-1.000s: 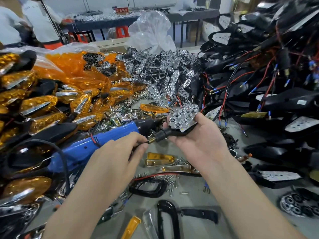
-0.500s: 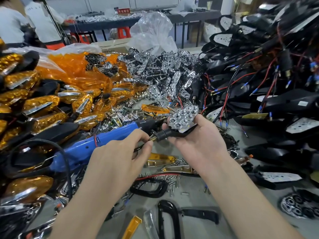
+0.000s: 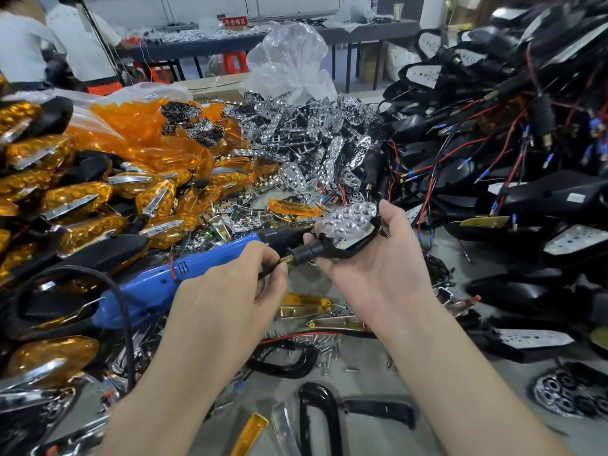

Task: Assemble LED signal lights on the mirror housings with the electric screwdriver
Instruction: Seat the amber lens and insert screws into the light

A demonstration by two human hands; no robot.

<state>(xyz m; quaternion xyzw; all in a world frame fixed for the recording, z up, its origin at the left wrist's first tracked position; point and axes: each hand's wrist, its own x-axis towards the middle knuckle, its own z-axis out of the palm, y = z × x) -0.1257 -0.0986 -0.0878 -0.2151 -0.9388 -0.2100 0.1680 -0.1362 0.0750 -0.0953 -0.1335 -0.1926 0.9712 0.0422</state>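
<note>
As right hand (image 3: 378, 271) grips housing (image 3: 342, 252), screwdriver (image 3: 171, 284) tip unseen.

The person is working bare-handed: the left hand (image 3: 227, 291) and the right hand (image 3: 378, 268) are showing uncovered from fingertips to wrist. Above the grey surface (image 3: 365, 357), both forearms are also showing bare all the way to the lower edge of the view. The left one is lying over the surface's near-left part and the right one over its near-right part. The forearms are looking slim and smooth, and the wide lens is making them appear broader toward the surface's near edge. Fine creases are showing over the left hand's knuckles. The nails are appearing too small to judge.
</note>
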